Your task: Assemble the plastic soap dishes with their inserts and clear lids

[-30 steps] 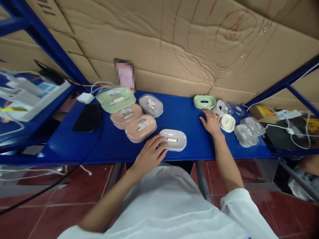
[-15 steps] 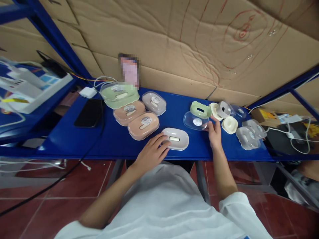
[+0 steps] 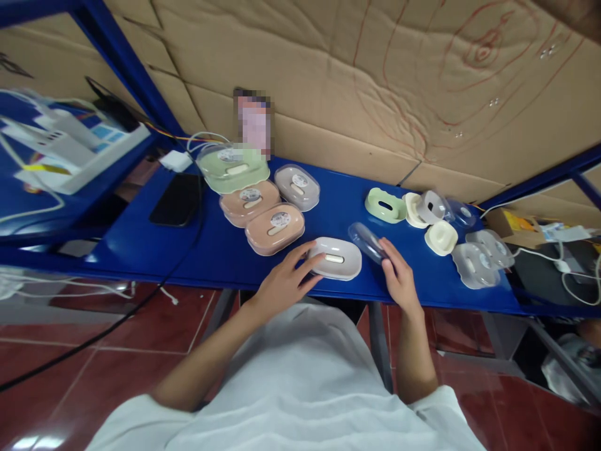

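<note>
My left hand (image 3: 287, 280) grips the left end of a pale grey soap box (image 3: 345, 260), fingers over its rim and one fingertip near the white insert in its middle. The box lies flat on the blue table. To its right, my right hand (image 3: 399, 272) is closed on the right edge of a clear plastic lid (image 3: 367, 241) with a round label. That lid is tilted and off the table, apart from the box. Behind it stands a green soap dish part (image 3: 385, 205) with a dark oval slot.
Peach boxes (image 3: 275, 228), a green one (image 3: 235, 169) and a grey one (image 3: 297, 186) with clear lids stand left. Cream parts (image 3: 441, 237) and clear lids (image 3: 475, 264) lie right. A black phone (image 3: 176, 200) and a dark cable are further left; cardboard (image 3: 319, 75) rises behind.
My right hand has lifted the clear lid off the table, tilted it and brought it nearer the grey box. My left hand stays on the box. The view has shifted slightly.
</note>
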Demonstrator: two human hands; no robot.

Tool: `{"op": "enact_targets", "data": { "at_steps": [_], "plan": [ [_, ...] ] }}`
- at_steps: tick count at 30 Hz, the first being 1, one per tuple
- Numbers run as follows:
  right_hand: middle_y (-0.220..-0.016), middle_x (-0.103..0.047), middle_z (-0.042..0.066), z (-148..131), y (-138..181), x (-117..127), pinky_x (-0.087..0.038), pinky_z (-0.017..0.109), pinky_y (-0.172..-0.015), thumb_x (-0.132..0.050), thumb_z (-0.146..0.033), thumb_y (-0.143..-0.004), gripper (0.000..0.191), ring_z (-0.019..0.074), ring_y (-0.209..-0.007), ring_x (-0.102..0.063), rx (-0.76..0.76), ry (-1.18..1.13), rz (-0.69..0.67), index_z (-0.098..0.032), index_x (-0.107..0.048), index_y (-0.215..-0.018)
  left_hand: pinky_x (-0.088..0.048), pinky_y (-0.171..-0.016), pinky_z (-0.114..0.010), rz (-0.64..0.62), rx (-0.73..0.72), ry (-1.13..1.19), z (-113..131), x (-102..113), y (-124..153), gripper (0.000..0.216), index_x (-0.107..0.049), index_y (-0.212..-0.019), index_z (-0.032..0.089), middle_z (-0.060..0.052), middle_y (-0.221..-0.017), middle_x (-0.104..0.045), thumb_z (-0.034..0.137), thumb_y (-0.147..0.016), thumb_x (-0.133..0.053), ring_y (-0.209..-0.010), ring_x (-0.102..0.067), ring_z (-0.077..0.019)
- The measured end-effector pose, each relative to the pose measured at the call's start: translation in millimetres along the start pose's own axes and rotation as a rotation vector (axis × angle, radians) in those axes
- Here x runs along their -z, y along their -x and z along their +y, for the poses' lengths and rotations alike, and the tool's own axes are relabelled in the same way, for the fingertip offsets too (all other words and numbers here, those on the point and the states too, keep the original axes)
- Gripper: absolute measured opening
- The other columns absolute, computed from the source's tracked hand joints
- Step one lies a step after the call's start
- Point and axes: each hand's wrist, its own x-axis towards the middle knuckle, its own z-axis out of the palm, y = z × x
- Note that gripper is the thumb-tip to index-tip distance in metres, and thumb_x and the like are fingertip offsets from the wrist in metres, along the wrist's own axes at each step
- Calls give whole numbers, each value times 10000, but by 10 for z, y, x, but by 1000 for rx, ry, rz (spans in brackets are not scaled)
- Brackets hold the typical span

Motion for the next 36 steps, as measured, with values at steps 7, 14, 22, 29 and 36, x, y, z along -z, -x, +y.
{"op": "enact_targets", "data": {
  "at_steps": [7,14,22,29,36],
  "plan": [
    [-1788,-332,15,-489,25,-230,-335,640,-1336,-415,-282,-1146,571,310,-1702,-164,353,59,-233,-364,-359,-1708,-563,-1196,-459,-17,66,137,-64,-23,19,642,-416,-1658,351,-111,-1646,-527,337,-1064,-659,-1476,-593,-283],
    [-1741,-424,74,-420,-47,-261,-381,637,-1320,-579,-344,-1105,604,335,-1679,-250,479,152,-238,-325,-416,-1686,-579,-1177,-490,40,23,168,-103,-66,33,448,-584,-1486,277,-140,-1507,-587,306,-1050,-682,-1358,-673,-272],
    [-1707,-479,48,-470,-61,-243,-423,616,-1308,-521,-336,-1118,563,324,-1660,-313,410,199,-263,-354,-439,-1675,-547,-1211,-515,-2,60,168,-82,-38,14,513,-540,-1544,303,-130,-1561,-559,302,-1051,-680,-1417,-624,-289],
    [-1710,-476,31,-466,-44,-251,-400,620,-1323,-569,-329,-1098,596,333,-1643,-350,431,274,-268,-390,-432,-1675,-546,-1213,-503,15,53,176,-120,-56,34,488,-551,-1516,278,-131,-1563,-569,329,-1051,-687,-1420,-627,-280],
    [-1707,-479,59,-422,63,-342,-395,628,-1312,-566,-297,-1102,718,325,-1633,-373,469,230,-167,-412,-252,-1737,-602,-1138,-415,-15,56,128,-80,-43,25,495,-533,-1547,269,-140,-1584,-569,346,-1072,-649,-1403,-647,-268]
  ]
}}
